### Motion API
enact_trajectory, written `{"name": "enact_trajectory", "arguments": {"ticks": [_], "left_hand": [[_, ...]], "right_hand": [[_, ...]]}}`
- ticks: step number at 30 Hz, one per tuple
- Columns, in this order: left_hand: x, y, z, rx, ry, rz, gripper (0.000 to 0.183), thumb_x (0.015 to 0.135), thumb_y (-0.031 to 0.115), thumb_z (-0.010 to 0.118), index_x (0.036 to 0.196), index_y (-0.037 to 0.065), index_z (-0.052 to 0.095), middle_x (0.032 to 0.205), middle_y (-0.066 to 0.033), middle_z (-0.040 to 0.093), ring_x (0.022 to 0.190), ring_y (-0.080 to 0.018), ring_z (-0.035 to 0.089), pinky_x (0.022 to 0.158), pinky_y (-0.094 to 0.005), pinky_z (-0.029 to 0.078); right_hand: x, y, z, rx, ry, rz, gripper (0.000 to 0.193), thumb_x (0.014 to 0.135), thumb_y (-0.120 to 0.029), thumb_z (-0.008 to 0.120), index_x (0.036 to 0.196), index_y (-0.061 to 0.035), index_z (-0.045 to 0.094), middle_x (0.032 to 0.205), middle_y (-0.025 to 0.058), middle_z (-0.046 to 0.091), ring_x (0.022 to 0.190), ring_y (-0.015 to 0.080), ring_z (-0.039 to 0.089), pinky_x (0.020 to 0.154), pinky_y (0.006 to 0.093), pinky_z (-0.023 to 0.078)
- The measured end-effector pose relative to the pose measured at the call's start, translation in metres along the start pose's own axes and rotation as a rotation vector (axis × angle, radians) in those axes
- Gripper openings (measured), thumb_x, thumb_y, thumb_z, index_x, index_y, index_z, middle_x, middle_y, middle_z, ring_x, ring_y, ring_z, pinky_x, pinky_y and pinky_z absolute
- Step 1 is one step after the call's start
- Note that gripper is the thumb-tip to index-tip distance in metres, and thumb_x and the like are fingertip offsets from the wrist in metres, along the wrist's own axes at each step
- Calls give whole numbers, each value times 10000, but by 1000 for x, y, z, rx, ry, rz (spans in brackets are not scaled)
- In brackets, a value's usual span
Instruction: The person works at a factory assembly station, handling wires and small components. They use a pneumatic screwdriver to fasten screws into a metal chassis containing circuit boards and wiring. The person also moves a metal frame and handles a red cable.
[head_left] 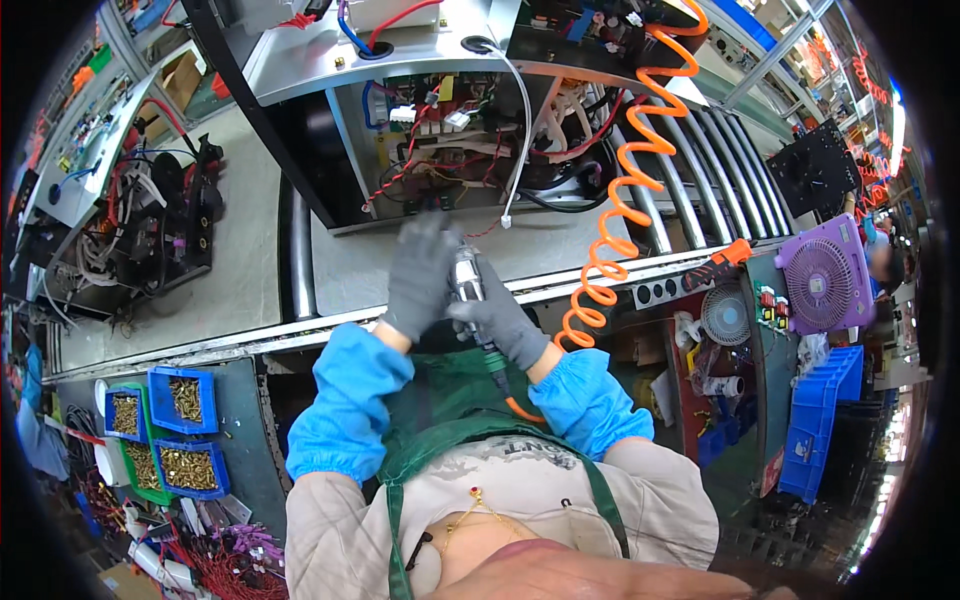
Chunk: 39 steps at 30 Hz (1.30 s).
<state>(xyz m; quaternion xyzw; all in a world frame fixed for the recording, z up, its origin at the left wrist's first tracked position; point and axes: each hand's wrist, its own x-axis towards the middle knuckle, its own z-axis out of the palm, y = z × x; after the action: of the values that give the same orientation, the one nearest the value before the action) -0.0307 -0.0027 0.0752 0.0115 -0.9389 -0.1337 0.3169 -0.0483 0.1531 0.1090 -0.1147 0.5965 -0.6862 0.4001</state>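
Observation:
My right hand [503, 325], in a grey glove, is wrapped round a silver air screwdriver [467, 277] with a green lower end. Its tip points away from me, toward an open metal cabinet [345, 150] full of wiring. My left hand [418, 275], also gloved in grey, is beside the tool's upper part, near the cabinet's front edge. Motion smears its fingers, and I cannot tell whether it touches the tool or holds anything. A white cable [527, 120] with a white connector hangs in front of the cabinet. Twisted red wires [398, 175] run across the opening.
An orange coiled hose [640, 150] hangs at the right. Metal rollers [715, 170] continue the bench there. Blue bins [190, 468] of brass-coloured screws stand at lower left. Another wired unit [150, 220] is on the left. A purple fan [822, 280] and an orange-black tool [718, 265] are right.

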Motion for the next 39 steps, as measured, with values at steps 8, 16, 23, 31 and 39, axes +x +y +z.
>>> {"name": "enact_trajectory", "arguments": {"ticks": [8, 16, 23, 31, 39], "left_hand": [[-31, 8, -44, -84, -309, 293, 305, 637, 214, 654, 916, 122, 568, 916, -99, 551, 944, -288, 520, 879, -447, 376], [-45, 97, 5, -329, -364, 208, 331, 569, 157, 687, 871, 138, 555, 798, -67, 553, 803, -278, 533, 706, -409, 387], [-18, 92, 19, -436, -159, 157, 508, 643, 216, 743, 1076, 64, 524, 1047, -141, 549, 973, -338, 516, 832, -433, 424], [-63, -9, 11, -390, -107, -215, 275, 699, 105, 670, 964, 63, 608, 1009, -127, 601, 980, -305, 555, 861, -371, 452], [-65, -3, 5, -310, -84, -221, 235, 711, 90, 656, 940, 61, 612, 998, -121, 602, 967, -300, 559, 849, -370, 455]], "right_hand": [[-43, 28, -4, -248, -235, 159, 540, 696, -189, 666, 1160, -18, 451, 872, 108, 578, 693, 186, 603, 630, 313, 513], [-136, -26, -76, -1217, 93, 271, 478, 862, -493, 475, 1154, -116, 505, 906, 198, 630, 856, 382, 614, 759, 445, 471], [-148, -87, -189, -729, 214, 680, 349, 890, -415, 482, 908, -80, 575, 667, 58, 591, 479, 158, 533, 434, 292, 428], [-136, -140, -241, -985, 165, 779, 365, 861, -393, 501, 995, -81, 634, 673, 51, 630, 453, 107, 549, 375, 235, 416], [-125, -147, -245, -1784, -379, 726, 270, 757, -339, 604, 822, -94, 698, 802, 91, 676, 705, 234, 646, 640, 350, 511]]}}
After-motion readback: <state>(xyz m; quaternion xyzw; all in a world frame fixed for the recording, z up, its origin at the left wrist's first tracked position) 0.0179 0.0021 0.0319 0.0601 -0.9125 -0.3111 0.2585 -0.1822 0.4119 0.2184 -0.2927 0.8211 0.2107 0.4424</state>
